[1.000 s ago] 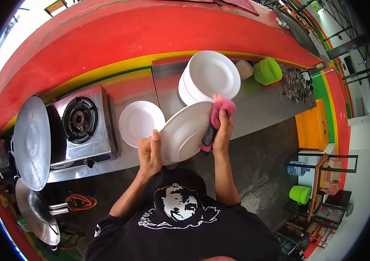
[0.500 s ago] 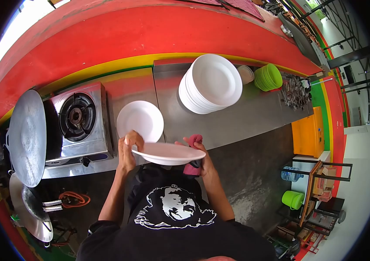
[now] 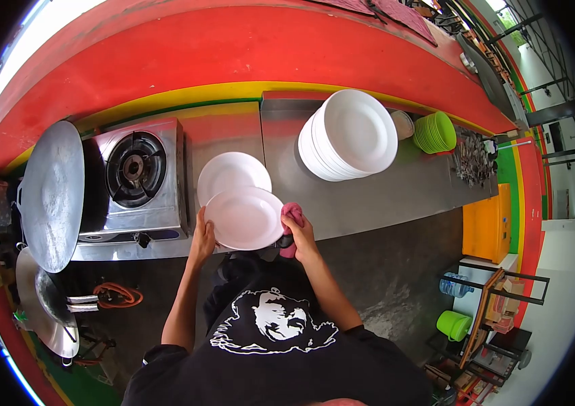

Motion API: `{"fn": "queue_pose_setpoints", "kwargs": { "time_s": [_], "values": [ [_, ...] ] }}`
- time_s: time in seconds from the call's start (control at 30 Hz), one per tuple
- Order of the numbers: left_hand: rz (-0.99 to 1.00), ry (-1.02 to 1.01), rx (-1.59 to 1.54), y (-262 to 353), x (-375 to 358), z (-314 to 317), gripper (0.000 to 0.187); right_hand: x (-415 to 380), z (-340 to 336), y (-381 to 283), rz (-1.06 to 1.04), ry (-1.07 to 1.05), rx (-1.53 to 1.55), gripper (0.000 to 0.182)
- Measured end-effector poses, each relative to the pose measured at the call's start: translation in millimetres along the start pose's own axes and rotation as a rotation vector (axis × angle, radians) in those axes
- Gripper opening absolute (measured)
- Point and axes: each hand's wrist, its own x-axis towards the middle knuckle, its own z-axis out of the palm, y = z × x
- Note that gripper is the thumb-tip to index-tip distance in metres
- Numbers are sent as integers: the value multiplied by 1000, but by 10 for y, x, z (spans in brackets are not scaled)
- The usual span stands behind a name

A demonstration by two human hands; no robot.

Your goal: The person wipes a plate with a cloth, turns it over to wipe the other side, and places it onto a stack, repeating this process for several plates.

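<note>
In front of my body I hold a white plate (image 3: 244, 220) with its inner face turned up toward me. My left hand (image 3: 203, 237) grips its left rim. At the right rim, my right hand (image 3: 300, 234) is closed around a bunched pink cloth (image 3: 292, 212), which presses against the plate. Just beyond it, a second white plate (image 3: 232, 169) lies on the steel counter (image 3: 287, 196), partly hidden by the held one. A tall stack of white plates (image 3: 358, 132) stands farther right on the counter.
Left of the plates sits a gas stove (image 3: 136, 169), with a large round metal pan (image 3: 54, 196) upright beside it. Green bowls (image 3: 436, 132) and a heap of cutlery (image 3: 473, 159) are at the counter's right end. A red wall (image 3: 233, 54) runs behind.
The held plate has turned from nearly edge-on to face-up and now overlaps the plate on the counter. My right hand with the cloth has shifted to the plate's right rim.
</note>
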Motion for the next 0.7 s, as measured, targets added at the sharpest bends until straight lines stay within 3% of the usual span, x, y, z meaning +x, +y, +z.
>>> {"fn": "queue_pose_setpoints", "kwargs": {
  "time_s": [0.17, 0.27, 0.3, 0.37, 0.5, 0.7],
  "values": [
    [37, 200, 43, -115, 36, 211, 49, 158, 77, 134, -43, -30, -71, 51],
    [123, 342, 185, -732, 197, 337, 47, 195, 113, 131, -18, -65, -103, 51],
    [4, 321, 96, -629, 172, 355, 47, 183, 142, 136, -55, -65, -138, 33],
    [-234, 274, -85, -277, 97, 419, 48, 129, 177, 112, 12, -94, -81, 36],
    [-265, 269, -177, -406, 147, 540, 47, 155, 74, 260, 85, -107, -25, 53],
    [-310, 269, -332, -285, 268, 617, 48, 166, -210, 459, 272, 29, 212, 41]
  ]
}}
